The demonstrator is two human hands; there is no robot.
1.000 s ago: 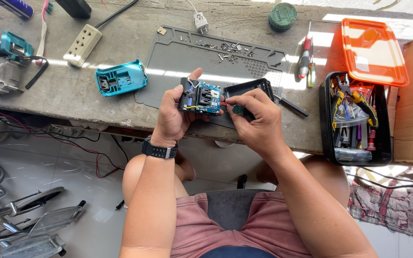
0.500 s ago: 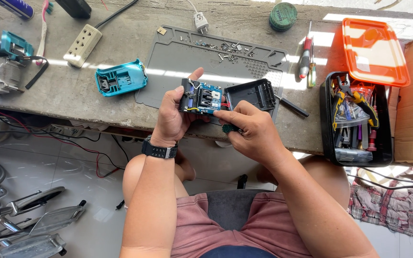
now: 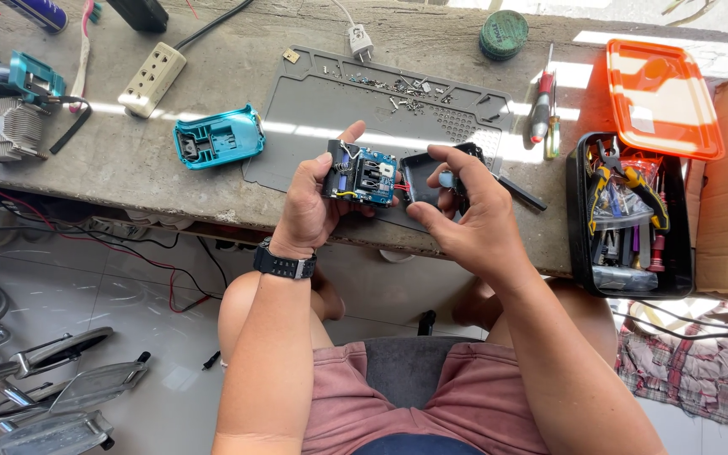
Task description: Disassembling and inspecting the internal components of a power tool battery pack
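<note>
My left hand (image 3: 309,211), with a black watch on its wrist, grips an opened battery pack core (image 3: 360,173) that has a blue circuit board and thin wires on top. It is held just above the bench's front edge. My right hand (image 3: 473,215) is right beside it, fingers curled over a black plastic housing shell (image 3: 419,179) that touches the core's right side. A small blue-grey part (image 3: 446,179) shows between the thumb and fingers. A thin black rod (image 3: 522,193) sticks out from under this hand; whether the hand holds it I cannot tell.
A teal housing cover (image 3: 216,136) lies left of a grey work mat (image 3: 313,109) with several loose screws. A black toolbox (image 3: 579,211) of pliers, its orange lid (image 3: 659,97), a red screwdriver (image 3: 541,105), a green tin (image 3: 503,34), a power strip (image 3: 153,80) and a teal drill (image 3: 10,76) are on the concrete bench.
My right hand has drawn back from the circuit board and shifted right, now gripping the black shell. My left hand keeps the core in nearly the same place.
</note>
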